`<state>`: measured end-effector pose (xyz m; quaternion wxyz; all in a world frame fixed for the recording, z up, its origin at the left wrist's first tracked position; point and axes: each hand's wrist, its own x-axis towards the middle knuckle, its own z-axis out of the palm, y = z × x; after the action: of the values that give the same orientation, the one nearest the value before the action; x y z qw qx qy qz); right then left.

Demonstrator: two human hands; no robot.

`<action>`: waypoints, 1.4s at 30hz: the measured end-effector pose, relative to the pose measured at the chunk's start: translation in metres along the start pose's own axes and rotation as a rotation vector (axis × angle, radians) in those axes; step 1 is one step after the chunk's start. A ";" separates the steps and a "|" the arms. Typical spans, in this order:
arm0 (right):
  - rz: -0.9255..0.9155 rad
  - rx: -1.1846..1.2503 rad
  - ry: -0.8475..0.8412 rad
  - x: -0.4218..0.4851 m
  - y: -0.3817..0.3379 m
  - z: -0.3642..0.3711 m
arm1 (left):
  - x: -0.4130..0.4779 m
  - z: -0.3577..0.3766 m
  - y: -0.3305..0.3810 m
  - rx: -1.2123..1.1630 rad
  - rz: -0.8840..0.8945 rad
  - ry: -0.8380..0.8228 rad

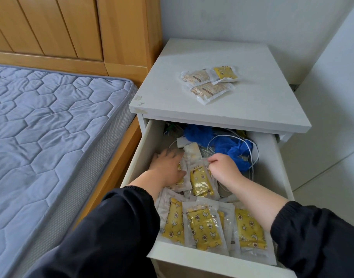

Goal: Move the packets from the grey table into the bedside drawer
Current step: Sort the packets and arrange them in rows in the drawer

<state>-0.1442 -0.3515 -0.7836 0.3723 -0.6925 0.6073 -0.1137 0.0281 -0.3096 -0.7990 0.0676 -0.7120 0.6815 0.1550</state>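
Right hand (225, 169) is curled up tight, and it looks like finger and thumb are pinching the clear top corner of a yellow packet (201, 182) lying in the drawer (150, 141). Just across that packet the left hand (168, 167) is flat, fingers spread, pressing on the packets under it and holding nothing. Main worry is what's right behind the pinch: a white cable (257, 157) looped through some blue gloves (234, 149). Drag the fist back carelessly and it could snag a loop and pull that tangle over everything. Nearer the body, the pile of packets (204, 227) stands high against the drawer front, so it might jam on closing. Up past the grip, three packets (210, 85) sit on the grey table (172, 97), easy to forget.
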 end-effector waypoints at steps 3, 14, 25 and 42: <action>-0.216 -0.200 0.060 -0.001 0.007 -0.002 | 0.009 0.006 0.006 0.044 0.024 -0.036; -0.299 -0.566 -0.131 0.022 0.017 0.018 | 0.024 0.011 -0.001 0.036 0.002 -0.183; -0.370 -0.828 -0.108 0.023 0.012 0.017 | 0.018 0.010 -0.005 -0.074 0.037 -0.058; -0.354 -0.732 -0.241 0.019 0.012 0.010 | 0.019 0.011 -0.008 0.180 0.041 -0.010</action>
<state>-0.1422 -0.3652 -0.8043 0.1449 -0.8810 0.4315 0.1293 0.0349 -0.3236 -0.8163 0.1315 -0.6883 0.7066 0.0981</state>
